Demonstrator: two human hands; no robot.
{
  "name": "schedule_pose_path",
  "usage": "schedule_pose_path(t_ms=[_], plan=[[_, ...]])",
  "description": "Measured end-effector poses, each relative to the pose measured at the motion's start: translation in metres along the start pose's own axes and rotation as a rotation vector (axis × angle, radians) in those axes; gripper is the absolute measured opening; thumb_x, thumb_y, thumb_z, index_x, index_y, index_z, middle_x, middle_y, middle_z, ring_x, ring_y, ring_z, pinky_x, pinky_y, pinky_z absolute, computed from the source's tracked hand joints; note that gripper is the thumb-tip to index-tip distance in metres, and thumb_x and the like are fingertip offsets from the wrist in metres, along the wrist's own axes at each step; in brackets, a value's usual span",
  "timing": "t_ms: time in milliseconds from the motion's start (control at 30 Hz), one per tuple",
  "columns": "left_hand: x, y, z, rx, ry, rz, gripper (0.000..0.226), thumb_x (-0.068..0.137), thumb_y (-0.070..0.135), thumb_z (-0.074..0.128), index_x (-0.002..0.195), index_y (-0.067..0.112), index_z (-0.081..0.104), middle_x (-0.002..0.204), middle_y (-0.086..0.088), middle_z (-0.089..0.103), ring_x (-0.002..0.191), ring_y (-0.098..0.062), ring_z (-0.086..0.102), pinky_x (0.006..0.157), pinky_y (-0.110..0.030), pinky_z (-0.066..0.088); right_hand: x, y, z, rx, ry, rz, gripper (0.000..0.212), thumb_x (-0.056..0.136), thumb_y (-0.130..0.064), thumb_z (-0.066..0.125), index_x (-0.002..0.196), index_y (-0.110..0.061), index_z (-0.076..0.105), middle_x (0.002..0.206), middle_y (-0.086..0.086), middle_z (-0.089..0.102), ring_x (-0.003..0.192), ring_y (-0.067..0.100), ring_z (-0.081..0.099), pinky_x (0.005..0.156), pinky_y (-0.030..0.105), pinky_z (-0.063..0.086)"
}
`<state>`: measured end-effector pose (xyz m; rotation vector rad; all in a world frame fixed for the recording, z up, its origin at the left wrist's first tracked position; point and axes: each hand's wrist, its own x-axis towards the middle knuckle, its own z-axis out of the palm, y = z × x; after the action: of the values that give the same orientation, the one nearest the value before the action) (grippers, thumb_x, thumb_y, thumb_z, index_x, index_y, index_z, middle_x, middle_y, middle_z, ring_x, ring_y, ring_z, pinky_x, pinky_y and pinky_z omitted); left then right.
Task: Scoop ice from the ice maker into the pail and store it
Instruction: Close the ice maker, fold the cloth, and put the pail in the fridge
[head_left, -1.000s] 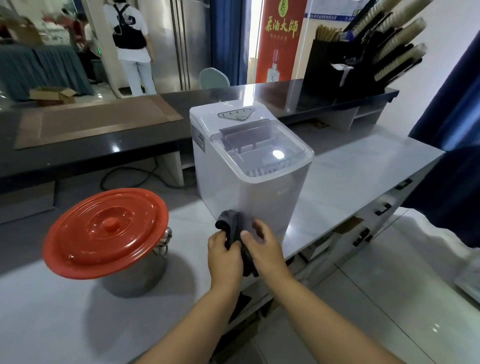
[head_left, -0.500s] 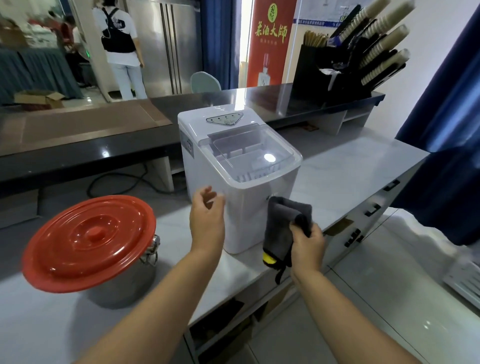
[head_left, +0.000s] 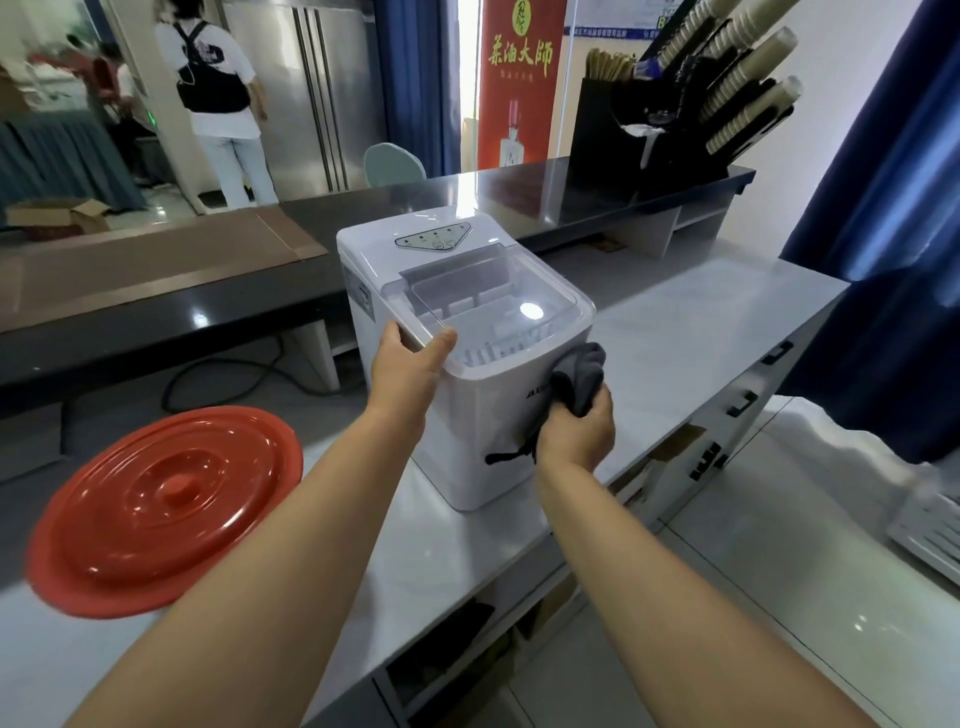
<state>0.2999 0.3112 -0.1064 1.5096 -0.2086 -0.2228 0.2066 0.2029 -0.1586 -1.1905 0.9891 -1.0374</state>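
A white ice maker (head_left: 483, 452) with a clear closed lid (head_left: 493, 306) stands on the grey counter (head_left: 691, 332). My left hand (head_left: 408, 366) grips the left front corner of its top, thumb on the lid's edge. My right hand (head_left: 574, 431) holds a dark grey cloth (head_left: 579, 379) pressed against the machine's front right corner. The pail sits at the lower left under a round red lid (head_left: 161, 509); its metal body is hidden from this angle.
A black rack of stacked paper cups (head_left: 691, 104) stands on the raised dark bar (head_left: 571, 197) at the back right. A black cable (head_left: 228, 371) runs behind the machine. Drawers (head_left: 743, 405) line the counter's front. A person (head_left: 218, 104) stands far behind.
My left hand rose from the machine's front face to grip its top left corner. My right hand carried the cloth up against the front right corner. The view moved closer.
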Motion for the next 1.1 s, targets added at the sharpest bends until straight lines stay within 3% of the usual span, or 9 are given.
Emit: schedule_pose_path(t_ms=[133,267,367,500,567,700,800,967,1100], plan=[[-0.002,-0.002,0.001,-0.031,-0.005,0.014,0.041,0.086,0.026,0.067,0.122,0.015,0.051,0.109,-0.003,0.063,0.097,-0.017,0.062,0.082,-0.030,0.052,-0.038,0.015,0.001,-0.044,-0.029,0.019,0.045,0.083,0.000,0.054,0.122,-0.022,0.061,0.114,-0.001,0.065,0.104,0.019,0.058,0.095,0.029,0.047],[-0.003,-0.003,0.003,-0.054,0.012,0.023,0.040,0.085,0.026,0.067,0.121,0.016,0.052,0.104,-0.001,0.063,0.093,-0.016,0.062,0.072,-0.024,0.050,-0.078,0.032,0.006,0.050,-0.073,0.098,0.039,0.085,-0.002,0.061,0.118,-0.022,0.064,0.114,-0.002,0.065,0.103,0.015,0.060,0.090,0.020,0.048],[-0.003,-0.005,0.005,-0.065,0.026,0.025,0.037,0.084,0.025,0.067,0.118,0.017,0.053,0.104,-0.002,0.063,0.092,-0.015,0.062,0.070,-0.024,0.049,-0.090,0.039,0.005,0.073,-0.106,0.134,0.041,0.085,-0.002,0.063,0.121,-0.022,0.063,0.111,0.000,0.067,0.101,0.016,0.062,0.090,0.022,0.050],[-0.005,-0.004,0.007,-0.088,0.054,0.040,0.030,0.083,0.022,0.067,0.111,0.017,0.055,0.099,-0.003,0.062,0.088,-0.017,0.060,0.070,-0.025,0.048,-0.075,0.039,-0.002,0.062,-0.091,0.128,0.036,0.084,-0.006,0.065,0.118,-0.020,0.065,0.101,-0.001,0.068,0.089,0.014,0.061,0.065,0.000,0.044],[-0.006,-0.004,0.008,-0.102,0.064,0.049,0.029,0.083,0.020,0.066,0.110,0.017,0.056,0.100,-0.003,0.063,0.088,-0.017,0.061,0.070,-0.025,0.048,-0.062,0.037,-0.007,0.020,-0.083,0.122,0.032,0.084,-0.007,0.064,0.115,-0.015,0.066,0.097,0.001,0.068,0.081,0.014,0.058,0.060,0.003,0.043],[-0.008,-0.004,0.011,-0.133,0.090,0.071,0.028,0.083,0.016,0.065,0.109,0.015,0.057,0.097,-0.003,0.063,0.084,-0.016,0.060,0.065,-0.021,0.047,-0.037,0.030,-0.013,-0.036,-0.089,0.104,0.031,0.085,-0.006,0.060,0.113,-0.018,0.065,0.101,-0.002,0.065,0.089,0.017,0.057,0.080,0.023,0.046],[-0.008,-0.006,0.015,-0.148,0.100,0.088,0.033,0.083,0.015,0.063,0.115,0.015,0.056,0.097,0.000,0.065,0.084,-0.012,0.061,0.058,-0.013,0.047,-0.014,0.024,-0.018,-0.058,-0.091,0.056,0.038,0.086,-0.006,0.058,0.120,-0.021,0.063,0.098,-0.008,0.065,0.091,0.015,0.057,0.081,0.022,0.043],[-0.005,-0.012,0.023,-0.217,0.168,0.063,0.046,0.083,0.015,0.063,0.128,0.018,0.051,0.112,-0.001,0.064,0.100,-0.017,0.062,0.072,-0.024,0.049,0.028,0.019,-0.024,-0.045,-0.140,0.009,0.037,0.087,-0.009,0.058,0.120,-0.026,0.062,0.089,-0.020,0.057,0.092,0.012,0.056,0.081,0.023,0.041],[0.002,-0.018,0.038,-0.334,0.271,0.057,0.055,0.083,0.009,0.058,0.136,0.013,0.044,0.129,-0.008,0.058,0.112,-0.024,0.059,0.083,-0.029,0.051,0.063,0.015,-0.027,0.036,-0.198,0.011,0.035,0.084,-0.007,0.059,0.096,-0.040,0.063,0.090,-0.023,0.061,0.088,0.006,0.058,0.078,0.022,0.043]])
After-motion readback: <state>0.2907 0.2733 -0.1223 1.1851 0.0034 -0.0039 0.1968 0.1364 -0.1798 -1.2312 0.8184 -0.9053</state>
